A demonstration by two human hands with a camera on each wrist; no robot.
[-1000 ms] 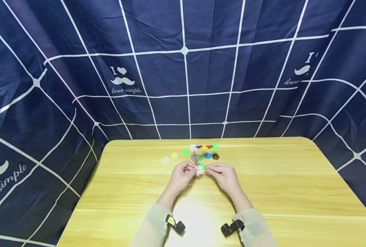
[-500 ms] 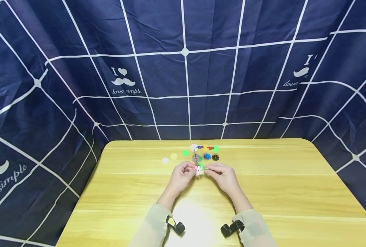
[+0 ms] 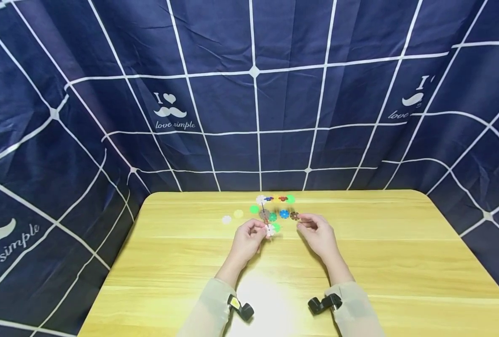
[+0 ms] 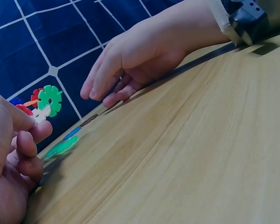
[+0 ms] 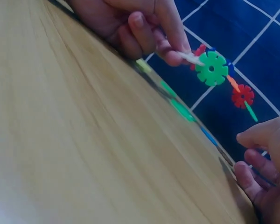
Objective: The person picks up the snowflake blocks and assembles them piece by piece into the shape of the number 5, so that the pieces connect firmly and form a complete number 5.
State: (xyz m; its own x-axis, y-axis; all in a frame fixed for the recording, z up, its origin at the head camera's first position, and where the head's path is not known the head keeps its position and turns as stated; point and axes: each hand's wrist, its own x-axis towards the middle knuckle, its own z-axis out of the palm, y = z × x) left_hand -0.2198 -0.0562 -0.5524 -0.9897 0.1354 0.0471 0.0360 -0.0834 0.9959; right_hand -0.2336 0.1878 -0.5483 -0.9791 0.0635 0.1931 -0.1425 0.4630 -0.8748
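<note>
In the head view my left hand [image 3: 248, 238] pinches a white snowflake building disc [image 3: 269, 230] between thumb and fingers. A green disc [image 5: 212, 68] is joined to that white disc, clear in the right wrist view. Behind it, a linked string of discs rises off the table, among them a red disc [image 5: 243, 96] and an orange disc [image 5: 233, 84]. My right hand [image 3: 318, 234] is close beside a brown disc [image 3: 294, 216] on the table, thumb and fingers apart. Nothing shows between them in the right wrist view.
A blue disc [image 3: 284, 214] and a dark green disc [image 3: 272, 216] lie left of the brown one. Farther left are a bright green disc [image 3: 254, 209], a yellow disc [image 3: 238, 213] and a white one. A dark blue checked curtain [image 3: 215, 103] stands behind the wooden table [image 3: 384, 262].
My right hand has let go of the green disc, now joined to the white one, and moved right to the brown disc. My left hand keeps its pinch, nearly still.
</note>
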